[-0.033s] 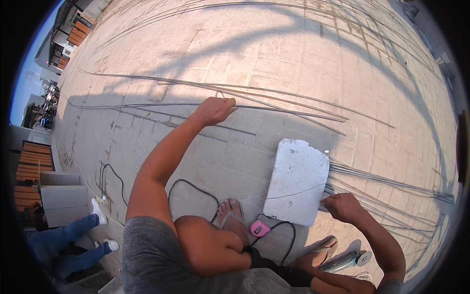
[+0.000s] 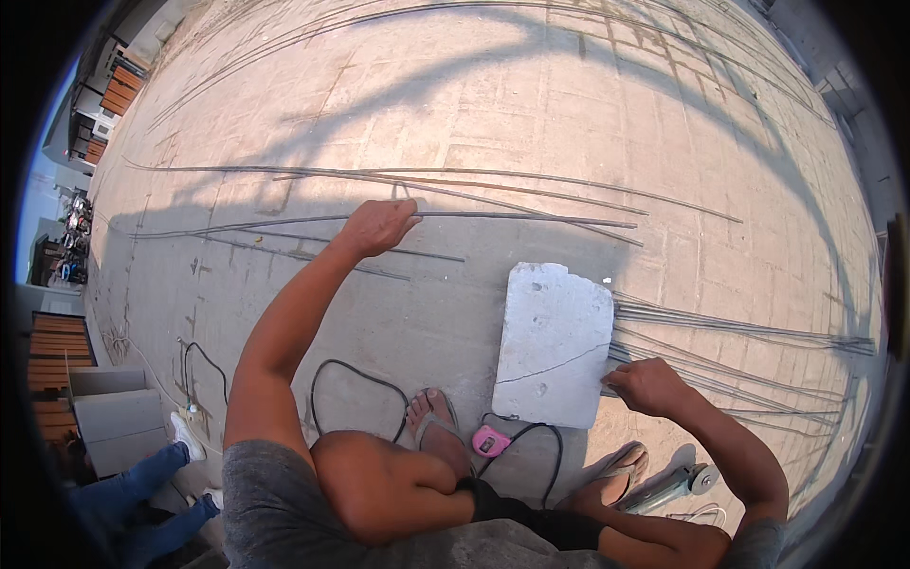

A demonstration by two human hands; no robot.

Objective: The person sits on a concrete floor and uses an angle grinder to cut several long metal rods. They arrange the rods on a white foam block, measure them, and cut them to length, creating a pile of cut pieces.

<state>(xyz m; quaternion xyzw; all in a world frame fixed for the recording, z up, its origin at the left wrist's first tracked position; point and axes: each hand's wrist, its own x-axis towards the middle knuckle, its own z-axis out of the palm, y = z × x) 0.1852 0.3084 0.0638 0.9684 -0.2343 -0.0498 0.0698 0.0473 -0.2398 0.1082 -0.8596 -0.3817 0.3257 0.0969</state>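
Note:
My left hand is closed around a long thin steel rod, which runs left to right across the paved ground. A small bent piece shows just above its fingers; whether the hand also holds it is unclear. My right hand is closed in a pinch at the right edge of a pale, cracked concrete slab. What its fingertips grip is hidden. Several more steel rods extend rightward from the slab's edge. Beyond my left hand lie other loose rods.
Between my sandalled feet lies a pink tape measure beside a black cable. An angle grinder rests by my right foot. At left are another person's jeans-clad legs and a grey box. Long rods cross the far ground.
The view has turned slightly, so the slab, rods and feet appear farther left. Both hands keep about the same places relative to the rod and the slab.

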